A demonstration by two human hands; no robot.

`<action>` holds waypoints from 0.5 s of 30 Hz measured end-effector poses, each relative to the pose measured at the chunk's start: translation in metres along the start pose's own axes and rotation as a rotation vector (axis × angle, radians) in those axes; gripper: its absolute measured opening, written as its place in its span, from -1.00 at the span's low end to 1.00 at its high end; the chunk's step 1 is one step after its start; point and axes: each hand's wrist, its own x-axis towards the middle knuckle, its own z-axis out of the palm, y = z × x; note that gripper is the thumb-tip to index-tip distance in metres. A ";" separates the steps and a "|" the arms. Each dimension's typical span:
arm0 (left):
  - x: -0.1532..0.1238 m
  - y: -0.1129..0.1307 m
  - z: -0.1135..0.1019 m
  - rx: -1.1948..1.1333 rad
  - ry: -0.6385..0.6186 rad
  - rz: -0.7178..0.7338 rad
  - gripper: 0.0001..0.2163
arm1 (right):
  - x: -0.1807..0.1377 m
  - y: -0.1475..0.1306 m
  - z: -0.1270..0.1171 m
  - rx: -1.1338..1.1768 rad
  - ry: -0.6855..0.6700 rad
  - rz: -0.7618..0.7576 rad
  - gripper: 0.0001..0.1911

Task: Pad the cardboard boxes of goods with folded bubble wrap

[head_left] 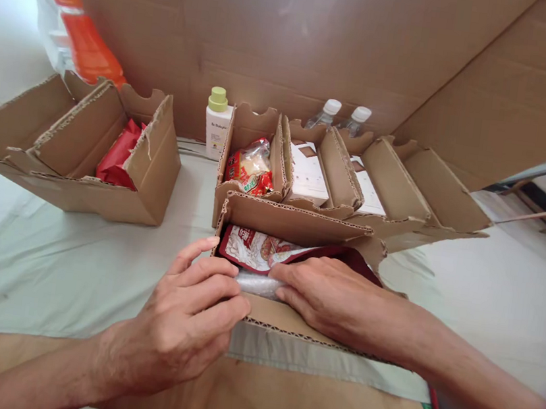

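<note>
A small open cardboard box (295, 224) stands in front of me on the table. Inside it lie a red and white snack packet (260, 249) and a piece of bubble wrap (258, 285) at the near wall. My left hand (188, 323) rests on the box's near left corner, its fingers curled over the wall and touching the bubble wrap. My right hand (331, 298) lies flat over the box's near right side, fingers stretched onto the bubble wrap and the packet's edge.
Behind stands a row of cardboard compartments: a snack bag (251, 170), white boxes (309, 172), two water bottles (331, 113). A white lotion bottle (216, 124) stands left of them. Far left, another cardboard box (84, 161) holds a red packet (120, 156); an orange bottle (86, 42) is behind.
</note>
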 end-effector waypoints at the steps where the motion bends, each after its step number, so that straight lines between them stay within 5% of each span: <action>1: 0.000 0.000 0.000 0.003 0.003 -0.001 -0.78 | 0.000 -0.001 -0.001 -0.031 -0.024 0.011 -0.83; 10: -0.004 0.002 0.000 0.036 0.020 0.009 -0.74 | -0.010 0.003 0.002 0.097 -0.052 0.044 -0.70; 15: -0.004 0.001 0.001 0.055 0.015 0.021 -0.75 | 0.015 -0.009 0.007 -0.131 -0.004 0.208 -0.77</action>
